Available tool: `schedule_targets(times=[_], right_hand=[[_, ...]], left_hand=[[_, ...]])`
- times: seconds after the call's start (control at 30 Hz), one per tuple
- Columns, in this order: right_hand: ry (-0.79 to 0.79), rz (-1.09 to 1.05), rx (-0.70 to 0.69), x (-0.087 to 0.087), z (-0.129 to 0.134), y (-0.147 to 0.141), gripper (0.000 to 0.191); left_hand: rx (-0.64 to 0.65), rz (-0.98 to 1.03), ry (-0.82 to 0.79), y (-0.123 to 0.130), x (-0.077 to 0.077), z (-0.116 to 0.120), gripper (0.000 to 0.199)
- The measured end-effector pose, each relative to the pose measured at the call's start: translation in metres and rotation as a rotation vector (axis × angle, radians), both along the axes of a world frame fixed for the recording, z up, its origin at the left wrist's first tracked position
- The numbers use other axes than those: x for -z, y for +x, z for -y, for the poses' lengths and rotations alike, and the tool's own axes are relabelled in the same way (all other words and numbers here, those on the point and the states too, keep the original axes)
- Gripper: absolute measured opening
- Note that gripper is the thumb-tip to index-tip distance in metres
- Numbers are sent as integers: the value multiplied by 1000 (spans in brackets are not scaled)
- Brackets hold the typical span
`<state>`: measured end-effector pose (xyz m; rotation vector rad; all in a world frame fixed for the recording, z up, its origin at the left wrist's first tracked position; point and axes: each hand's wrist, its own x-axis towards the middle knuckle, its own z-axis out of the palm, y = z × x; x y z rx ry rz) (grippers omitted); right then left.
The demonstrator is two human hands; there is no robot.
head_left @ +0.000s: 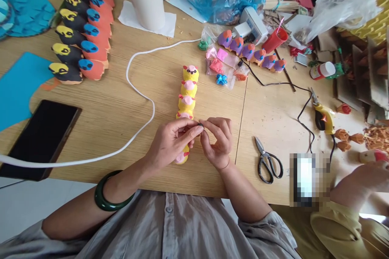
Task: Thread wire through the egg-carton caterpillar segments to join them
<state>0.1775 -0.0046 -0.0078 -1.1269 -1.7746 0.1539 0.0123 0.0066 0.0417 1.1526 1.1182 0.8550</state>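
Note:
My left hand point(178, 137) and my right hand point(217, 139) meet over the middle of the wooden table. Both sets of fingertips pinch a small black lump point(200, 124), which looks like modelling clay. Beneath my hands lies a strip of yellow egg-carton bumps point(187, 89) with pink tops and red bits at the sides. The far bump bears small black marks; my left hand hides part of the strip. Beyond it are small plastic bags of coloured clay point(216, 66), with pink, red, blue and orange lumps.
Scissors point(269, 164) and yellow-handled pliers point(323, 117) lie at right, near a co-worker's arm point(355, 182). A white cable point(153, 109) curves across the left, past a phone point(42, 133). Painted carton strips point(95, 32) and a white cylinder point(144, 0) stand farther back.

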Motion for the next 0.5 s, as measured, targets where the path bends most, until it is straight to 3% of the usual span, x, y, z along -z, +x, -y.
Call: schedule_targets(times=[0.13, 0.33, 0.5], right_hand=[[-18, -42, -20, -1, 0, 2, 33], [-58, -156, -56, -3, -1, 2, 15], [-143, -244, -45, -2, 1, 1, 6]], left_hand=[[48, -49, 47, -2, -5, -1, 33], [38, -115, 88, -4, -4, -2, 37], [3, -41, 47, -3, -2, -2, 26]])
